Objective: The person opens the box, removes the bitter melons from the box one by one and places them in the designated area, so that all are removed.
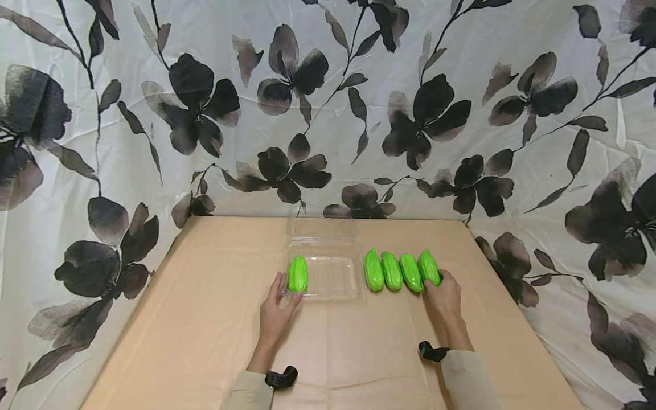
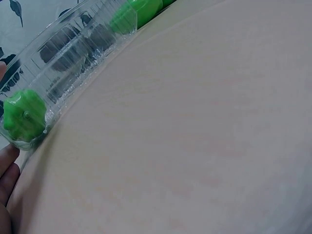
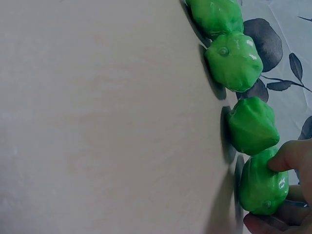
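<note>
A clear plastic clamshell tray [image 1: 333, 279] lies at the table's middle with its lid [image 1: 322, 229] folded open behind. One green ridged gourd [image 1: 297, 274] lies at the tray's left end. My left hand [image 1: 288, 291] rests at the tray's front left corner, thumb and fingers loosely either side of that gourd's end [image 2: 24, 114]. Right of the tray, several more green gourds [image 1: 392, 271] lie side by side on the table. My right hand [image 1: 434, 283] grips the rightmost gourd [image 3: 261, 183], a finger [image 3: 292, 155] on one side of it and the thumb on the other.
The tan table [image 1: 205, 319] runs bare along its left and front. A white cloth with dark flowers [image 1: 328, 114] hangs behind and drapes down both sides. The other gourds [image 3: 234, 61] lie close beside the held one.
</note>
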{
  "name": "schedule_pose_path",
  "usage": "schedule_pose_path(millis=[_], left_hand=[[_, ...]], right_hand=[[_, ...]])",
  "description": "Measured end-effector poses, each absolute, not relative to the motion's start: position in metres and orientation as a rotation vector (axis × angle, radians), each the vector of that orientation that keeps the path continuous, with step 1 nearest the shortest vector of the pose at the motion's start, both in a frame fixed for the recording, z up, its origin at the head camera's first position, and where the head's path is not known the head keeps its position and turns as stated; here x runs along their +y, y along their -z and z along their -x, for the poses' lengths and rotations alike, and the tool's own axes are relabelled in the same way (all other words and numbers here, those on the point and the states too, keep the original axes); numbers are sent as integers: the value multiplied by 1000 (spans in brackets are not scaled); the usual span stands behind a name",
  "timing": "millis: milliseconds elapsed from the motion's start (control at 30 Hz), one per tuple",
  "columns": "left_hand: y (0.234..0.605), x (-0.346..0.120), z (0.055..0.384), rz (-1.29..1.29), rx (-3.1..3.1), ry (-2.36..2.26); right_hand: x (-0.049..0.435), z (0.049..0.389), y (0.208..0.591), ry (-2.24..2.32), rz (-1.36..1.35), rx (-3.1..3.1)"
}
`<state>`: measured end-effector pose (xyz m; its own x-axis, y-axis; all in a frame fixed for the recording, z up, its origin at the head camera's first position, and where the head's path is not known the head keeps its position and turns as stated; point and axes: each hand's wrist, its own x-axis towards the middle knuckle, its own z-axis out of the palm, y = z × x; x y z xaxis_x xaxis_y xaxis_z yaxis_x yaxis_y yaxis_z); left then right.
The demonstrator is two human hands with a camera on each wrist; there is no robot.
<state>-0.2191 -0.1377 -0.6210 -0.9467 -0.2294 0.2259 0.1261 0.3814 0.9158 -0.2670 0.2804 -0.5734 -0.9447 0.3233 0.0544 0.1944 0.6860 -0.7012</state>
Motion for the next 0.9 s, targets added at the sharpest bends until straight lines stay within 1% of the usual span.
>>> schedule_pose_path(millis=[900], left_hand=[[620,-138,219,-89,-2330,1577]], right_hand=[[279,269,575,-1069,439,-2727]])
